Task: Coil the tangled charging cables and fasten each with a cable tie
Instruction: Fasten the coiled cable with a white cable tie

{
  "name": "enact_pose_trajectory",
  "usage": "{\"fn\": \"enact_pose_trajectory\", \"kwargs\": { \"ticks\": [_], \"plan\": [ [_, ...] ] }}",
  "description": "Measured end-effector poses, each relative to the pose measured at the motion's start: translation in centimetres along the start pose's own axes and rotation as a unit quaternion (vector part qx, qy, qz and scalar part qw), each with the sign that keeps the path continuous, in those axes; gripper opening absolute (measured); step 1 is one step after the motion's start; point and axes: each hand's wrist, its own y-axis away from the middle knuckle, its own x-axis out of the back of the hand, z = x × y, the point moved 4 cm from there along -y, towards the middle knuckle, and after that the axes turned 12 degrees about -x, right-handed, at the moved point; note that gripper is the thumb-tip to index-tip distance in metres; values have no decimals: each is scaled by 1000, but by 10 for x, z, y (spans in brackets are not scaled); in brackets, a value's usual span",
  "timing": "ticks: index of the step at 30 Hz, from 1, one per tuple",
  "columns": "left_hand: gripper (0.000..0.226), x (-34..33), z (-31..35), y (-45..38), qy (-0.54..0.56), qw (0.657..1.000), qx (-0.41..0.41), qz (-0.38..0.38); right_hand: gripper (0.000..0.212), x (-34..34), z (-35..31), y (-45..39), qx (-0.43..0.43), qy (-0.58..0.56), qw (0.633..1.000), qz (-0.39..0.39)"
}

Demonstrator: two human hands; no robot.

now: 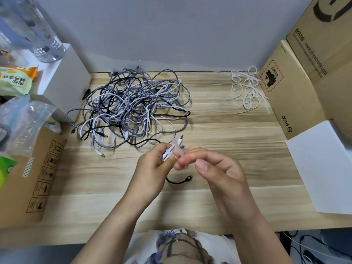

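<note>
A big tangle of grey, white and black charging cables (131,105) lies on the wooden table (219,130) at the back left. My left hand (154,168) grips a small folded white cable (169,152) above the table's middle, its plug pointing up. My right hand (211,166) pinches a blurred white cable tie (180,151) against that cable. A black cable end (179,180) lies on the table just under my hands. A pile of loose white cable ties (245,88) sits at the back right.
Cardboard boxes (297,77) stand along the right edge, with a white box (323,168) in front of them. On the left are a white box (66,80), a flat cardboard box (32,178), plastic bags and a clear bottle (32,29).
</note>
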Motion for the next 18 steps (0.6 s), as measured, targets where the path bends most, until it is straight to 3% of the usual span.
{"fn": "enact_pose_trajectory", "kwargs": {
  "ticks": [3, 6, 9, 12, 18],
  "plan": [
    [25, -4, 4, 2, -20, 1000, -9, -15, 8, -1, -1, -3, 21, -29, 999, 26],
    [23, -7, 6, 4, -46, 998, -23, -27, 22, 0, -3, -7, 26, -34, 999, 33],
    [13, -10, 8, 6, -74, 996, -30, -39, 20, -4, -10, -7, 44, -24, 999, 14],
    [21, -11, 11, 6, -83, 995, -29, -44, 3, -2, -13, -8, 43, 22, 999, 22],
    [17, -10, 14, 5, -45, 996, -14, -77, 10, 16, -8, -10, 21, 129, 987, 90]
  ]
}}
